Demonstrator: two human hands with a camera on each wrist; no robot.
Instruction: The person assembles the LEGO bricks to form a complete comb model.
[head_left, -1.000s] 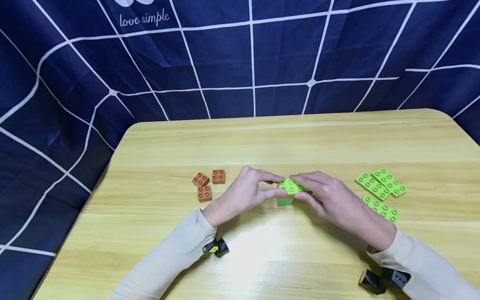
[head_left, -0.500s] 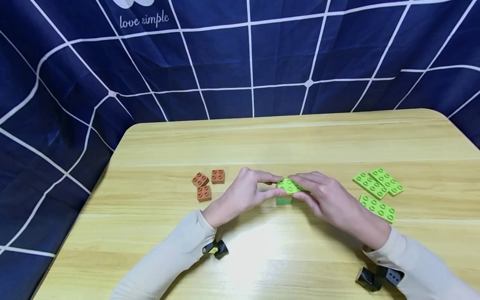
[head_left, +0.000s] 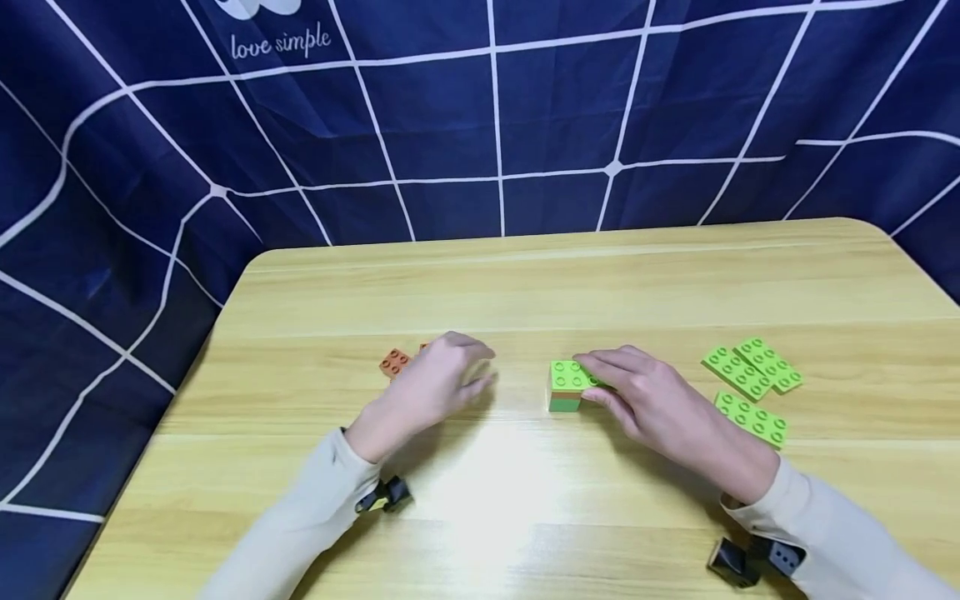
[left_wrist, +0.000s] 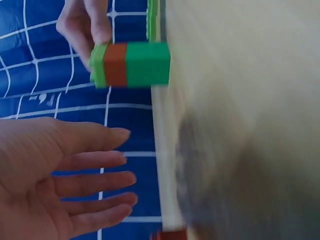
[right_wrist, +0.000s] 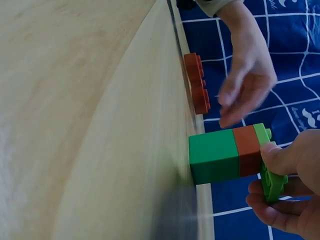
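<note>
A small stack stands on the table: a green block [right_wrist: 214, 156] at the bottom, an orange-brown brick [right_wrist: 247, 150] on it, and a lime eight-stud plate [head_left: 567, 377] on top. The plate juts out past the brick on the right. My right hand [head_left: 663, 404] pinches that overhanging end between thumb and fingers, which hide part of it. Apart from the stack, to its left, my left hand [head_left: 427, 392] holds nothing; its fingers are spread in the left wrist view. It partly covers the loose orange-brown bricks [head_left: 393, 362] in the head view.
Three loose lime plates [head_left: 752, 419] lie on the wooden table [head_left: 510, 292] right of the stack, two of them touching. Behind the table hangs a dark blue cloth [head_left: 555, 108] with white lines. Each wrist wears a small black camera [head_left: 733, 562].
My left hand has let go of the stack's left side and moved left, over the loose orange-brown bricks. My right hand keeps its hold on the lime plate.
</note>
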